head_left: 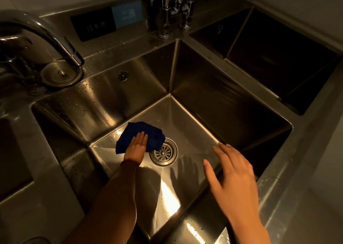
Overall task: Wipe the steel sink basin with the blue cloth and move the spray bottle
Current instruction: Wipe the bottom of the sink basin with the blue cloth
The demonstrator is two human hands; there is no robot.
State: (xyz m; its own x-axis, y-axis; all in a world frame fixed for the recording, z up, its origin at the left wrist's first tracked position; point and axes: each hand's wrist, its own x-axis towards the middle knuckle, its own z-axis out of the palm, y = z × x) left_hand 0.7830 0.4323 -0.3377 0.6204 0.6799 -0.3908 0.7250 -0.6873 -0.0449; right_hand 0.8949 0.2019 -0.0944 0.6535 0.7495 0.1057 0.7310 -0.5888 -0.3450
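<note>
The steel sink basin (194, 117) fills the middle of the view, deep and square, with a round drain strainer (163, 151) in its floor. A crumpled blue cloth (137, 133) lies on the basin floor just left of the drain. My left hand (137, 145) reaches down into the basin and presses flat on the cloth, fingers together. My right hand (233, 177) hovers above the basin's right side, empty, with fingers spread. No spray bottle is in view.
A curved faucet (37, 32) arches over the left rim. Several chrome taps (176, 7) stand at the back ledge. A second basin (278, 58) lies to the right and another dark one (11, 154) to the left. Label plates (92, 26) sit on the backsplash.
</note>
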